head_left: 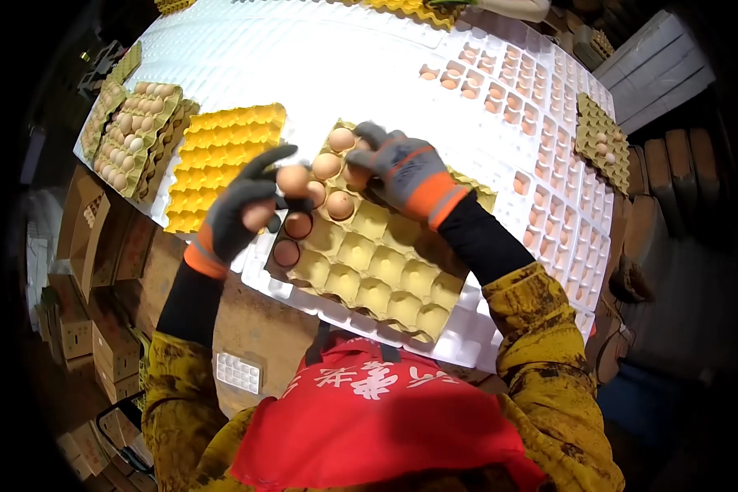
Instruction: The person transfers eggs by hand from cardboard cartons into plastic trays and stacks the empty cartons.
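My left hand [239,205], in a dark glove with an orange cuff, is curled around brown eggs [293,181] at the left edge of a yellow pulp egg tray [371,293]. One egg shows between thumb and fingers, another against the palm. My right hand [402,168], in a grey and orange glove, reaches over the tray's far side with its fingers closed on an egg [356,175], partly hidden. Several eggs sit in the tray's far and left cups, while the nearer cups hold none.
Left of the tray lies a bright yellow plastic tray [221,160], with stacked egg-filled trays [135,135] beyond. White plastic trays [541,139] on the right hold many eggs. A pulp tray [603,148] with a few eggs rests at the far right. Cardboard boxes [115,344] stand on the floor.
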### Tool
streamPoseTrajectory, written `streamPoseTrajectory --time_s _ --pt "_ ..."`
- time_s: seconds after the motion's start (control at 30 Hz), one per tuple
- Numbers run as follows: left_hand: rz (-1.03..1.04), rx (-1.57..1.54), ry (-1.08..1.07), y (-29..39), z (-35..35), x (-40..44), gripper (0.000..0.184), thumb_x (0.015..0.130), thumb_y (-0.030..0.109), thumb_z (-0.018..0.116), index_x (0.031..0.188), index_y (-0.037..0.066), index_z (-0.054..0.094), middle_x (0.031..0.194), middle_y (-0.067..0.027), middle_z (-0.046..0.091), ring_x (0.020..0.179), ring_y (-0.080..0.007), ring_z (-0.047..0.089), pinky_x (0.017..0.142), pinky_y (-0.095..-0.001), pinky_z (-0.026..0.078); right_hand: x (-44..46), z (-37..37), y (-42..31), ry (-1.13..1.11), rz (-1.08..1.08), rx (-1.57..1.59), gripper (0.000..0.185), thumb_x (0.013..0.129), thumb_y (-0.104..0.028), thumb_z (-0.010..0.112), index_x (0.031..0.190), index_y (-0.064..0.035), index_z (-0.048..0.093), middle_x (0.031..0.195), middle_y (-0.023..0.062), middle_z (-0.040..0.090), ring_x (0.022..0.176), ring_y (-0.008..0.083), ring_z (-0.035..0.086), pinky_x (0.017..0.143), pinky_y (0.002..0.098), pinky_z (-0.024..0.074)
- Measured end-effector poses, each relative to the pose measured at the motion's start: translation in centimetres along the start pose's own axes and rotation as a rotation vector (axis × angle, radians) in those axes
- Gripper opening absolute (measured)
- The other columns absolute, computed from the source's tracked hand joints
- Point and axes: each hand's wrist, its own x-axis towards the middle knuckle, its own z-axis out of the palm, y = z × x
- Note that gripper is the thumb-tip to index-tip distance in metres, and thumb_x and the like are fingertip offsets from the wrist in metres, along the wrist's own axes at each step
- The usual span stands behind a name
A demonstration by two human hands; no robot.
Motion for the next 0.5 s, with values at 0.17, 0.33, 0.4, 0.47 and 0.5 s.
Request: streamPoseTrajectory --time_s 0.17,0.33,0.4,0.47,0.5 --pt "0.265 0.950 0.086 -0.1 -0.4 7.8 0.041 0.093 0.023 0.063 0.132 0.011 0.063 0.134 -0.0112 0.058 0.114 -0.0272 0.064 0.088 -0.0331 0.053 -7.7 -2.7 1.5 0.359 0.566 0.970 0.052 0.081 -0.025 0.080 0.126 -0.0068 0.062 0.115 0.0081 0.064 0.084 0.0189 0.066 0.072 0.0339 0.0569" --pt "0.348 2.060 -0.079 -3.3 3.7 14.9 0.022 0.080 0.020 0.068 0.101 0.016 0.072 0.135 -0.0160 0.058 0.110 -0.0365 0.063 0.090 -0.0433 0.054 -19.3 -4.9 1.1 0.411 0.931 1.416 0.055 0.090 -0.029 0.075 0.136 -0.0034 0.056 0.097 0.0054 0.066 0.073 0.0110 0.063 0.057 0.0257 0.0537" --pt "0.413 2.045 -0.122 -3.3 2.3 16.4 0.025 0.075 0.022 0.073 0.099 0.014 0.071 0.134 -0.0193 0.059 0.108 -0.0389 0.063 0.087 -0.0436 0.055 -23.9 -5.7 -0.1 0.497 0.959 1.498 0.052 0.093 -0.027 0.073 0.136 -0.0025 0.055 0.094 0.0051 0.064 0.072 0.0114 0.063 0.055 0.0266 0.0534" --pt "0.461 1.963 -0.101 -1.9 3.3 15.1 0.028 0.080 0.020 0.076 0.106 0.009 0.070 0.137 -0.0191 0.056 0.112 -0.0370 0.063 0.092 -0.0403 0.054 -29.3 -6.7 -1.1 0.519 1.075 1.491 0.051 0.093 -0.026 0.073 0.134 -0.0019 0.056 0.096 0.0055 0.064 0.073 0.0112 0.063 0.055 0.0264 0.0533" --pt "0.561 1.894 -0.103 -1.4 2.3 14.8 0.032 0.081 0.013 0.076 0.112 0.006 0.068 0.140 -0.0190 0.054 0.115 -0.0336 0.063 0.095 -0.0382 0.054 -32.7 -6.6 -1.4 0.492 1.151 1.429 0.050 0.091 -0.023 0.075 0.133 -0.0035 0.057 0.099 0.0056 0.064 0.072 0.0101 0.063 0.053 0.0260 0.0523"
